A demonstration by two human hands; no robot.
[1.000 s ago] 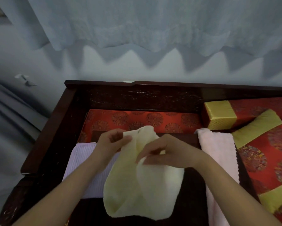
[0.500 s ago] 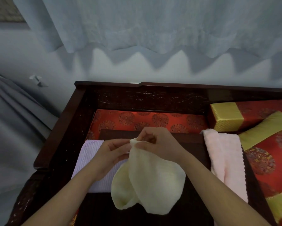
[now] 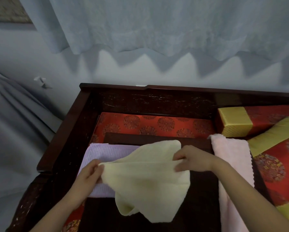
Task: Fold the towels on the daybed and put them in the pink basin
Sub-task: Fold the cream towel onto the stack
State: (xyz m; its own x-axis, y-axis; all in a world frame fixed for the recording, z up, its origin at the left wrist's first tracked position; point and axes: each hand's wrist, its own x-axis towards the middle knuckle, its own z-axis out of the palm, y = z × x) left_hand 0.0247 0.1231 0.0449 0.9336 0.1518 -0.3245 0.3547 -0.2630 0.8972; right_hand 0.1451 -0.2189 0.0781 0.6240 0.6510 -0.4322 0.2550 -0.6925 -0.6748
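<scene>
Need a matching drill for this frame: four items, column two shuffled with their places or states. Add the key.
Things:
1. pale yellow terry towel
2. lilac ribbed towel
3. light pink fluffy towel
4. gold-ended red brocade bolster

States:
A. lies flat under the left hand
B. rests against the daybed's dark wooden backrest
C. held up in both hands' grip, right hand included
D. lies lengthwise beside the right forearm

Pairs: 1-C, 2-A, 3-D, 4-B

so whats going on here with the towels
A person is folding a pale yellow terry towel over a dark wooden tray table on the daybed. The left hand and right hand each pinch an end of its top edge, pulling it taut while the rest hangs loose. A lilac ribbed towel and a pale pink fluffy towel lie flat either side. No basin is in view.
</scene>
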